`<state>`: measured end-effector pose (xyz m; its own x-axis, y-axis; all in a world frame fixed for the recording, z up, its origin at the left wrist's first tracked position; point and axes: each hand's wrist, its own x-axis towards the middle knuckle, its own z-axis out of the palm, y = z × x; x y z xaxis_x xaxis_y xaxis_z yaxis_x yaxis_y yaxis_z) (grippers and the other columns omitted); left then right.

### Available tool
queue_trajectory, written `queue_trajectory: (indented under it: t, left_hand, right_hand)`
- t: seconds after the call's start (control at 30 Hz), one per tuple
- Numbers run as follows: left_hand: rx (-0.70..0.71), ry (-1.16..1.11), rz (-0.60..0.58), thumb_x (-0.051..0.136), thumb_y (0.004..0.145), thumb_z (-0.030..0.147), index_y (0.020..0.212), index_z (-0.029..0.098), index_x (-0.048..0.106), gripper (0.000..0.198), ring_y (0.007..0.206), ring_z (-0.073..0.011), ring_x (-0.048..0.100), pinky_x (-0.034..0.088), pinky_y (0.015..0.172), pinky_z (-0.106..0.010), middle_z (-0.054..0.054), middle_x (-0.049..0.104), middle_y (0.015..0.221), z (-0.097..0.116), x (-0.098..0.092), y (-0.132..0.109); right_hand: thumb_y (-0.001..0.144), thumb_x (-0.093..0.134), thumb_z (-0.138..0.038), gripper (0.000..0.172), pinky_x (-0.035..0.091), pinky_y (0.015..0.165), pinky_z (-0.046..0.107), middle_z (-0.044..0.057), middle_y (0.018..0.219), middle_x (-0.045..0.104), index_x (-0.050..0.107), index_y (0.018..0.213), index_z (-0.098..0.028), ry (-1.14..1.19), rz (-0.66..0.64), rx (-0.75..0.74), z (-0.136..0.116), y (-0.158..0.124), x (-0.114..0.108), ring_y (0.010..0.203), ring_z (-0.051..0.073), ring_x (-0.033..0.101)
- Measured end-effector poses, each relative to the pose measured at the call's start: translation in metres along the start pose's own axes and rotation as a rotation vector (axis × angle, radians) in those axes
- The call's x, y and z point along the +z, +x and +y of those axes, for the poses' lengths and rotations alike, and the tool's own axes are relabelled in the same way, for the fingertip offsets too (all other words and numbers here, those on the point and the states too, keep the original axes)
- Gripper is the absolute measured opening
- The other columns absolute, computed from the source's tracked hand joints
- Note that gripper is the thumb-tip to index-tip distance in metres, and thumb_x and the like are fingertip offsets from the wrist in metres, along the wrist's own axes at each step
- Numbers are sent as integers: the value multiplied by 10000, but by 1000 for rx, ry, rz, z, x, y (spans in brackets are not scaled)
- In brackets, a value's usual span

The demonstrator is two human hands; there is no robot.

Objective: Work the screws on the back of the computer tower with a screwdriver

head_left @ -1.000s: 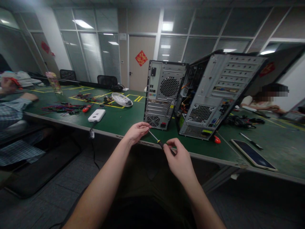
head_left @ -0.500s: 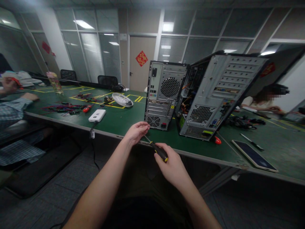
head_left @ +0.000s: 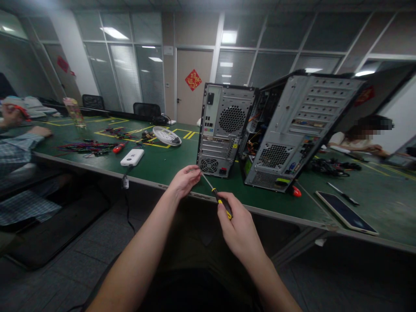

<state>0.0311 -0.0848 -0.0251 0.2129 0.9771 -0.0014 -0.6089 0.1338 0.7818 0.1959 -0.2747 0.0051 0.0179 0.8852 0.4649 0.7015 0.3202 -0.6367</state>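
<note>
My right hand [head_left: 238, 219] is wrapped round the black and yellow handle of a screwdriver [head_left: 222, 203]. The metal shaft slants up and left to the fingertips of my left hand [head_left: 186, 180]. Those fingers are pinched together by the lower left corner of a computer case [head_left: 224, 130]; whatever they hold at the screwdriver's tip is too small to make out. This case stands upright, its back with fan grilles and ports towards me. To its right is a second, larger computer case [head_left: 292, 130], tilted in view, with its side open and wires showing inside.
On the green table [head_left: 169, 162] lie a white power bank [head_left: 132, 157] with a cable, jumbled wires [head_left: 89, 147] and a white basket [head_left: 167, 135]. A phone [head_left: 346, 211], a pen-like tool [head_left: 342, 193] and black cables [head_left: 336, 166] lie right. People sit at both sides.
My right hand and the screwdriver have shifted slightly right, and more of the shaft shows. My left hand has moved a little left, its fingers still pinched.
</note>
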Motion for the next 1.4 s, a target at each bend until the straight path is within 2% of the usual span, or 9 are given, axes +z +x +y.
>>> queue_trajectory:
  t: [0.23,0.37,0.57,0.73,0.87,1.03,1.23,1.4]
  left_hand:
    - [5,-7,-16,904,720,25,930,157,681,333,728,-84,700,575,741,-201,-11,742,838,1,2,-2]
    - [22,6,-30,924,695,42,936,158,689,356,757,-89,702,578,771,-214,-16,747,862,0,0,0]
    - [37,24,0,917,661,40,923,158,691,366,722,-95,684,553,737,-224,-9,721,804,-1,2,1]
    - [96,80,21,902,628,43,892,153,690,356,728,-107,682,520,704,-220,-15,709,785,-2,5,3]
    - [134,167,33,875,632,45,888,151,700,328,740,-118,680,504,684,-218,-24,716,793,-1,2,6]
    - [139,267,34,835,684,48,864,152,700,248,725,-121,674,501,672,-220,-27,716,776,6,-3,12]
    - [118,327,20,831,723,63,856,153,702,206,734,-127,695,531,694,-227,-43,738,793,10,-3,25]
    - [137,340,36,834,711,79,835,162,689,208,705,-124,693,524,666,-214,-23,720,740,9,-5,41]
  right_hand:
    - [1072,458,-310,310,538,948,362,98,1196,763,667,1284,-220,25,-3,-1,2,3,3,1082,256,736]
    - [1083,458,-313,318,548,942,367,106,1170,772,667,1300,-212,18,-3,-2,2,3,6,1045,259,738]
    - [1100,433,-286,326,545,939,363,101,1131,772,714,1253,-221,25,-11,-70,2,-1,15,1043,255,739]
    - [1015,599,-281,238,558,1019,381,88,1190,788,735,1204,-231,128,-27,-56,6,0,21,1120,259,744]
    - [917,655,-228,409,550,1087,404,86,1330,765,722,1320,-234,237,-113,-42,9,3,24,1222,264,723]
    - [949,664,-334,527,583,1015,403,116,1396,731,678,1461,-210,330,-244,-18,16,10,32,1211,265,711]
    - [976,689,-367,541,577,890,380,110,1321,753,663,1496,-222,284,-264,-37,27,21,48,998,229,710]
    - [989,691,-320,510,562,945,395,120,1322,753,670,1487,-214,265,-250,-75,33,29,52,1063,240,704]
